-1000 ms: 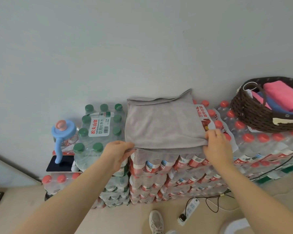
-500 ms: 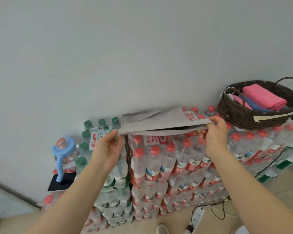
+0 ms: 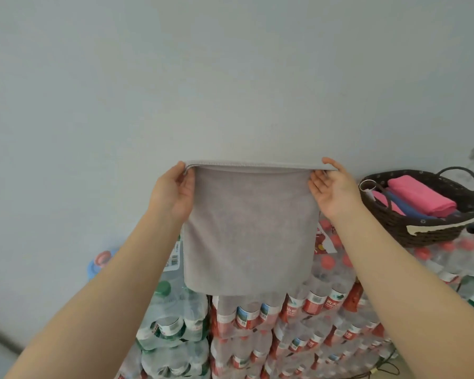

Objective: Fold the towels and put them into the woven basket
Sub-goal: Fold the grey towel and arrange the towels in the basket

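A person is holding a grey towel (image 3: pixel 248 236) up in front of a plain pale wall (image 3: pixel 230 77), seen from a camera on their head. Both bare forearms are reaching forward and upward from the bottom corners of the view.

The left hand (image 3: pixel 174 191) is pinching the towel's top left corner, with the thumb lying on the near side of the cloth and the fingers going behind it. The right hand (image 3: pixel 333 186) is pinching the top right corner, its palm turning toward the camera and its thumb pressing over the top edge. The top edge is stretching level between the two hands, and a stitched hem is showing along it. The towel is hanging straight down in the air as a doubled, roughly square sheet, touching nothing but the hands.

Behind and below the towel, shrink-wrapped packs of water bottles (image 3: pixel 298 337) are standing in stacks, those with red caps and labels to the centre and right, those with green caps (image 3: pixel 163 288) to the left.

To the right, a dark brown woven basket (image 3: pixel 422 228) with a loop handle is sitting on top of the red-capped packs, well apart from the towel. Inside it, a folded pink towel (image 3: pixel 419 196) is lying on top, with a blue towel (image 3: pixel 405 206) beside and partly under it.
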Tool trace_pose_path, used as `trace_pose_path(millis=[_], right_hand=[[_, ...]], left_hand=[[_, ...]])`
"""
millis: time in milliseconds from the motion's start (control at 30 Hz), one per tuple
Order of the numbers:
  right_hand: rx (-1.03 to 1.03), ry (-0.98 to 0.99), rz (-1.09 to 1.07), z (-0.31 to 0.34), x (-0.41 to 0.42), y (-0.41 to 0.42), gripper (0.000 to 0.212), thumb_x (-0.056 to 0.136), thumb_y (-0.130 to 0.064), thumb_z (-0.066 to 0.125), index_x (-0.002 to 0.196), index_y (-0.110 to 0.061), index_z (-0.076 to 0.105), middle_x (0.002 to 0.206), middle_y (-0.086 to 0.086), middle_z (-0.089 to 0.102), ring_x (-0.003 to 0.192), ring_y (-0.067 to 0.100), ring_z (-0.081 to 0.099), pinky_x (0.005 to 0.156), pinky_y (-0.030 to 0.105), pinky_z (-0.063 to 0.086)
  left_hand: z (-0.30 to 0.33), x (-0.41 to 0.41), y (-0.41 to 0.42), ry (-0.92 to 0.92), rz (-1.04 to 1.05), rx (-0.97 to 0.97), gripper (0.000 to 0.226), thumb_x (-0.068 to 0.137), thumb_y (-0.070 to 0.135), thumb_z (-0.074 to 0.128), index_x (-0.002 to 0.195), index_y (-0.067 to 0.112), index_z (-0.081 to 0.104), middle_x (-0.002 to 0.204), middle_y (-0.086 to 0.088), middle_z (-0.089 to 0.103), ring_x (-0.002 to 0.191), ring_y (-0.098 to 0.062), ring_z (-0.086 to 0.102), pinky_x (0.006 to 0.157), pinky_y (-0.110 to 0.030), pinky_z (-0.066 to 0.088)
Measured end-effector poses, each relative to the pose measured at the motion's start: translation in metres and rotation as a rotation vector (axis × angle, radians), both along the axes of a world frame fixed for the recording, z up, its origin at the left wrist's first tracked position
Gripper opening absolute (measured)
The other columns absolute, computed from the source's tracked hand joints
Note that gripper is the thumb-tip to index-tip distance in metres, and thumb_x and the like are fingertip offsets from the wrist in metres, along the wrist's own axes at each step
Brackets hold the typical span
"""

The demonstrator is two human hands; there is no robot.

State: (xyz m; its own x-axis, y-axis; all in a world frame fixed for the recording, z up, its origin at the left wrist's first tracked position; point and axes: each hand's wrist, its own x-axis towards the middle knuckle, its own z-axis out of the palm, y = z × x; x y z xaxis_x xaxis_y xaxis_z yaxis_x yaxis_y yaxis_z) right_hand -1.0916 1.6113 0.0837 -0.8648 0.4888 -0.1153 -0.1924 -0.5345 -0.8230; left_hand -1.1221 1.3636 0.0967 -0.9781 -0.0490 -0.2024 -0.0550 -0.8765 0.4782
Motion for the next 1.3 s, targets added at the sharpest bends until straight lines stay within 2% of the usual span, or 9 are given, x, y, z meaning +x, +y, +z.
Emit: trace_pose_path(millis=[100,233,433,600,733,833,1000,1167,1300], right_hand=[[0.007,0.059,-0.002,0.016,-0.014,0.002,0.028,0.094,-0.003,0.038,0.087,-0.025,0.054,0.083,0.002,0.056,0.08,0.012,0.057,0.091,0.027,0.045],[0.151,0.176,-0.038,0.037,-0.01,0.005,0.026,0.091,-0.005,0.044,0.083,-0.026,0.057,0.072,0.0,0.055,0.063,0.011,0.053,0.07,0.024,0.05],[0.823,-0.247,-0.192,-0.023,0.014,0.016,0.029,0.082,-0.005,0.049,0.102,-0.022,0.06,0.059,0.001,0.051,0.048,0.013,0.042,0.047,0.028,0.033],[0.54,-0.484,0.08,-0.089,0.046,0.01,0.031,0.087,0.002,0.039,0.103,-0.015,0.06,0.042,0.002,0.043,0.026,0.005,0.031,0.032,0.012,0.023],[0.404,-0.54,0.088,-0.113,0.078,0.009,0.03,0.09,-0.001,0.036,0.078,-0.012,0.061,0.047,0.005,0.048,0.036,0.011,0.042,0.038,0.017,0.033],[0.432,-0.533,0.119,-0.123,0.098,0.008,0.032,0.089,0.0,0.034,0.083,-0.012,0.063,0.076,0.009,0.061,0.065,0.021,0.058,0.058,0.026,0.047],[0.558,-0.528,0.205,-0.135,0.111,0.01,0.042,0.081,0.01,0.03,0.097,-0.012,0.062,0.113,0.006,0.058,0.096,0.023,0.061,0.076,0.03,0.05],[0.929,-0.493,0.256,-0.14,0.12,0.018,0.039,0.082,0.007,0.053,0.087,-0.03,0.062,0.093,0.003,0.062,0.084,0.022,0.053,0.077,0.037,0.044],[0.841,-0.38,0.119,-0.135,0.119,0.016,0.014,0.085,-0.008,0.061,0.084,-0.022,0.066,0.086,-0.004,0.066,0.087,0.013,0.06,0.082,0.024,0.045]], left_hand=[[0.018,-0.013,0.002,0.072,0.047,0.015,0.018,0.092,-0.004,0.047,0.077,0.001,0.055,0.075,-0.007,0.057,0.071,-0.012,0.057,0.059,-0.014,0.054],[0.027,-0.009,-0.003,0.195,0.09,-0.028,0.023,0.09,-0.004,0.045,0.069,0.004,0.053,0.054,-0.002,0.057,0.052,-0.008,0.059,0.054,-0.013,0.049],[-0.055,0.009,-0.028,-0.074,-0.01,-0.653,0.018,0.09,-0.007,0.043,0.095,0.01,0.044,0.086,-0.007,0.048,0.072,-0.015,0.051,0.066,-0.022,0.049],[-0.107,0.044,-0.038,-0.3,-0.447,-0.843,0.021,0.088,-0.002,0.046,0.075,0.005,0.061,0.076,-0.005,0.055,0.061,-0.013,0.048,0.047,-0.014,0.047],[-0.125,0.065,-0.048,-0.216,-0.588,-0.937,0.034,0.085,-0.011,0.035,0.091,0.005,0.065,0.092,-0.006,0.061,0.078,-0.014,0.055,0.065,-0.019,0.05],[-0.138,0.074,-0.055,-0.075,-0.66,-1.319,0.047,0.08,-0.015,0.042,0.118,0.008,0.06,0.102,-0.009,0.06,0.091,-0.017,0.054,0.081,-0.021,0.048],[-0.148,0.084,-0.048,0.185,-0.493,-1.794,0.051,0.083,-0.006,0.049,0.129,0.017,0.054,0.089,-0.001,0.055,0.057,-0.009,0.045,0.047,-0.009,0.036],[-0.157,0.081,-0.05,0.357,-0.32,-1.965,0.045,0.085,-0.005,0.051,0.125,0.013,0.057,0.097,-0.003,0.045,0.084,-0.018,0.045,0.084,-0.022,0.042],[-0.161,0.078,-0.048,0.509,-0.148,-1.982,0.026,0.081,-0.004,0.062,0.107,0.0,0.067,0.086,-0.005,0.042,0.078,-0.019,0.042,0.075,-0.023,0.034]])
